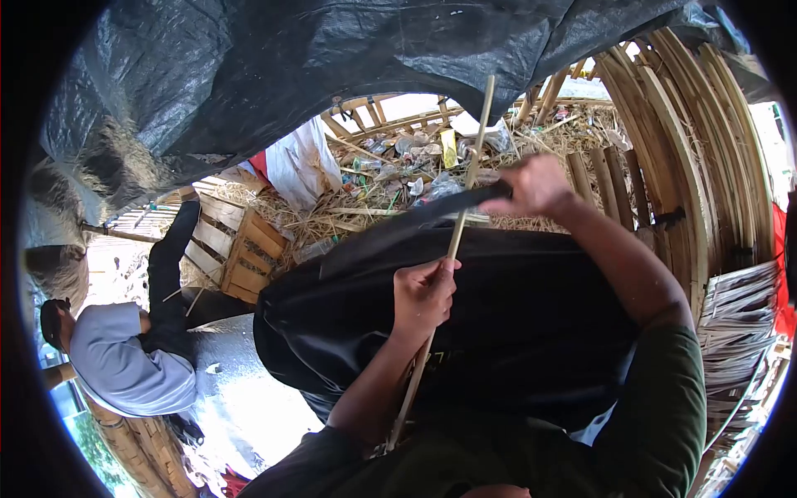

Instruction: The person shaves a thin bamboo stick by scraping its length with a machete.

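A long thin bamboo strip (471,178) rises upright through the middle of the view, its lower end near my body. My left hand (425,300) is closed round its middle. Above and to the right, my right hand (535,184) grips the handle of a long dark blade (390,226), slightly blurred. The blade points left and crosses the strip above my left hand; whether it touches the strip I cannot tell. Black cloth (531,307) covers my lap beneath both hands.
At the left sits another person (124,357) in a light shirt and cap. A wooden crate (253,256) stands near straw and litter (407,166). Bundled bamboo slats (706,133) lean at the right, above split strips (735,324). Dark tarp (315,50) hangs overhead.
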`<state>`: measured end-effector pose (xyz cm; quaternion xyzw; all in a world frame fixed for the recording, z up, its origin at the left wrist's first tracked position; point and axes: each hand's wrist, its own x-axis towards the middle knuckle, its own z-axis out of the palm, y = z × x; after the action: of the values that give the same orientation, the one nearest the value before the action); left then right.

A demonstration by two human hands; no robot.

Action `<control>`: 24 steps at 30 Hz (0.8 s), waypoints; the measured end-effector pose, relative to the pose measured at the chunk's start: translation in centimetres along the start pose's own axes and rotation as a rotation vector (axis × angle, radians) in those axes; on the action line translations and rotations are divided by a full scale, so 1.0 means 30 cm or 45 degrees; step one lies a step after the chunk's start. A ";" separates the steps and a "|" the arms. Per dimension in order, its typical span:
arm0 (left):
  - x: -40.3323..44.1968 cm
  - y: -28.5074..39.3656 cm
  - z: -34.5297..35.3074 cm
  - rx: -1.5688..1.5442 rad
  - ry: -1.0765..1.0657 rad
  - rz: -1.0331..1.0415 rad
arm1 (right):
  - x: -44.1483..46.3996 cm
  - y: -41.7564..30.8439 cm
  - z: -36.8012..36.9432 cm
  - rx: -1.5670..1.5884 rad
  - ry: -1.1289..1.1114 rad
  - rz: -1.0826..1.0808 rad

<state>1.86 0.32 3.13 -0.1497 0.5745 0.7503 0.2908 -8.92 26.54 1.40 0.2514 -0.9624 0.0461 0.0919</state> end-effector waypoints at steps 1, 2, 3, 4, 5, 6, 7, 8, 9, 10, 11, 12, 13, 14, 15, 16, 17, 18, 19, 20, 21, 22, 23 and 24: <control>-0.009 0.004 0.005 -0.009 -0.008 -0.002 | 0.016 0.042 -0.016 -0.120 -0.148 0.181; -0.014 0.004 0.010 -0.022 -0.016 -0.005 | 0.006 0.069 0.003 -0.290 0.064 0.180; 0.009 0.001 0.014 -0.026 -0.035 0.007 | -0.004 0.095 0.023 -0.453 0.276 0.203; 0.001 -0.002 0.014 -0.039 -0.031 -0.014 | -0.022 0.108 0.061 -0.530 0.450 0.050; -0.005 -0.003 0.017 -0.054 -0.027 -0.028 | -0.039 0.121 0.099 -0.623 0.630 -0.094; -0.004 0.000 0.021 -0.065 -0.026 -0.038 | -0.043 0.090 0.073 -0.428 0.460 -0.071; 0.001 0.004 0.013 -0.060 -0.030 -0.017 | -0.046 0.059 0.046 -0.234 0.300 -0.023; 0.006 0.000 0.014 -0.042 -0.022 -0.007 | -0.039 0.043 0.033 -0.160 0.204 -0.027; 0.013 -0.003 0.010 -0.017 -0.016 0.003 | -0.032 0.028 0.020 -0.085 0.109 -0.026; 0.014 -0.004 0.003 0.013 -0.009 0.007 | -0.025 0.013 0.006 -0.010 0.014 -0.019; 0.009 -0.002 0.004 0.037 -0.005 -0.007 | -0.015 0.043 0.001 -0.011 -0.011 0.015; 0.004 0.002 0.010 0.046 -0.001 -0.009 | -0.002 0.085 0.002 -0.016 -0.034 0.042; 0.000 0.007 0.019 0.051 0.003 -0.006 | 0.005 0.129 0.019 -0.111 -0.076 0.316; -0.001 0.009 0.026 0.052 0.005 -0.003 | -0.005 0.174 0.023 -0.136 -0.060 0.419; 0.025 -0.004 0.026 0.037 -0.027 0.012 | -0.015 0.171 0.037 -0.247 0.276 0.201; 0.017 -0.011 0.025 0.020 -0.027 -0.008 | -0.021 0.169 0.050 -0.357 0.609 -0.029; 0.011 -0.010 0.025 0.001 -0.031 -0.019 | -0.036 0.167 0.055 -0.338 0.534 -0.014; 0.009 -0.006 0.025 -0.013 -0.035 -0.031 | -0.038 0.145 0.032 -0.161 0.322 -0.002; 0.007 0.006 0.022 -0.001 -0.038 -0.016 | -0.040 0.124 0.007 0.013 0.117 0.038; 0.009 0.005 0.023 0.011 -0.036 -0.011 | -0.032 0.130 -0.007 -0.006 0.112 -0.047; 0.008 0.001 0.020 0.026 -0.032 -0.011 | -0.023 0.140 -0.011 -0.021 0.106 -0.128; 0.002 -0.005 0.015 0.042 -0.027 -0.016 | -0.017 0.146 -0.005 -0.031 0.097 -0.207; -0.005 -0.006 0.014 0.057 -0.027 -0.003 | -0.020 0.171 0.013 0.007 0.103 -0.061; -0.013 -0.005 0.019 0.065 -0.026 0.013 | -0.026 0.199 0.029 -0.176 0.084 0.168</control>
<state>2.30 0.79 3.41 -0.1315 0.5912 0.7384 0.2966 -11.33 31.97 0.12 0.1789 -0.9742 -0.0064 0.1373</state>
